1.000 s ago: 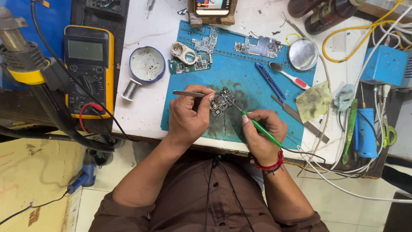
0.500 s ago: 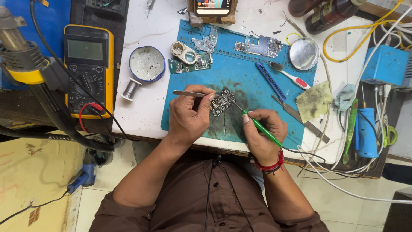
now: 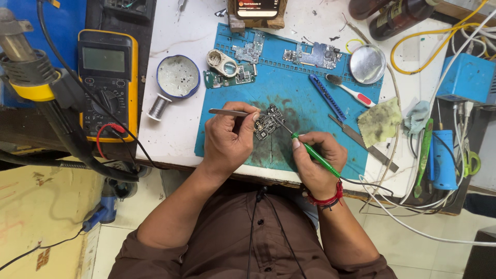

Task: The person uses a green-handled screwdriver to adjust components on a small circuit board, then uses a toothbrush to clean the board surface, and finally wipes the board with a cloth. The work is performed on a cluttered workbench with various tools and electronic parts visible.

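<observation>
- While the left hand (image 3: pixel 230 138) rests on the blue rubber work mat (image 3: pixel 305 111) in the middle of the frame, its grip is closed around a pair of thin steel tweezers (image 3: pixel 227 112), which lie across the fingers and point to the right.
- The tweezer tips meet a small dark circuit board (image 3: pixel 268 123), which lies on the mat just right of the left hand, near the centre of the frame.
- The right hand (image 3: pixel 316 157), a little lower and to the right, has its grip closed on a green-handled soldering iron (image 3: pixel 316 157); the thin metal tip touches the right edge of the small board.
- A red thread band (image 3: pixel 325 200) goes around the right wrist.
- In the upper part of the mat lie several more green and grey circuit boards (image 3: pixel 316 54) and a round metal dish (image 3: pixel 367 63).
- Right of the hands on the mat are a blue utility knife (image 3: pixel 327 97) and a white and red toothbrush (image 3: pixel 351 92).
- On the white bench (image 3: pixel 170 129) left of the mat stand a round blue-rimmed tin (image 3: pixel 178 76) and a small spool of solder wire (image 3: pixel 158 107).
- A yellow multimeter (image 3: pixel 107 82) is at the upper left of the frame.
</observation>
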